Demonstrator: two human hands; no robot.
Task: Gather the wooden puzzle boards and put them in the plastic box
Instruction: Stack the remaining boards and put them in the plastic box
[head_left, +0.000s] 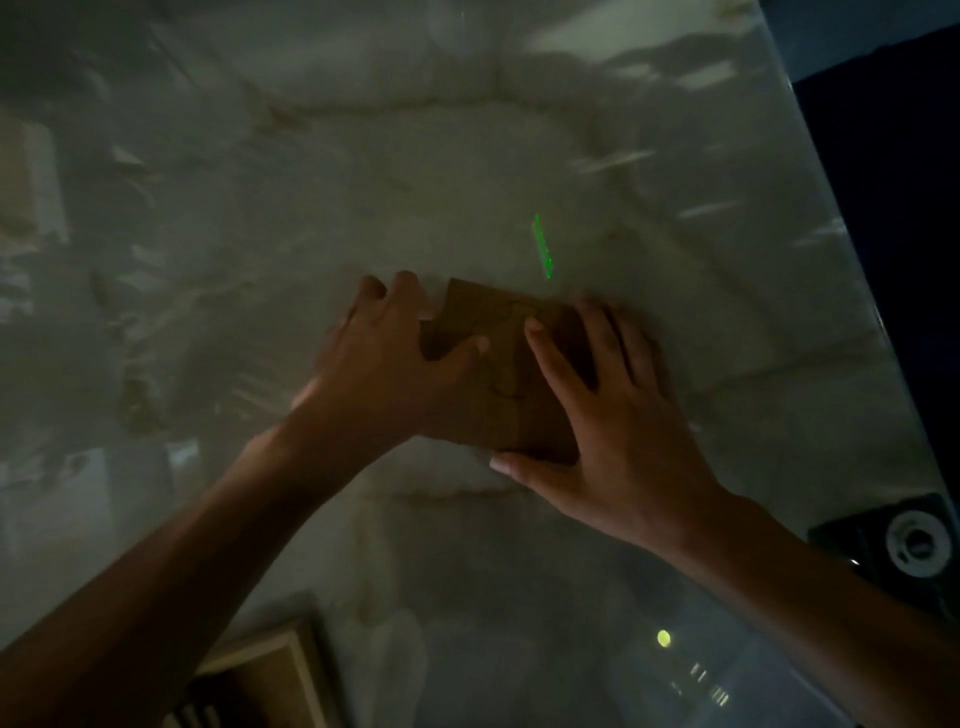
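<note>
A small stack of brown wooden puzzle boards (501, 364) lies on the pale marble table (363, 182), near the middle. My left hand (384, 364) presses against the stack's left side, thumb on top of it. My right hand (613, 395) lies over the stack's right side, fingers spread on top and thumb hooked under its near edge. The boards sit a little askew on each other. The picture is dim and blurred. No plastic box is visible.
A wooden frame or tray (270, 670) sits at the near left edge under my left forearm. A black device with a white round part (909, 545) stands at the right, beyond the table's edge (831, 234). A green light streak (543, 247) falls on the table behind the boards.
</note>
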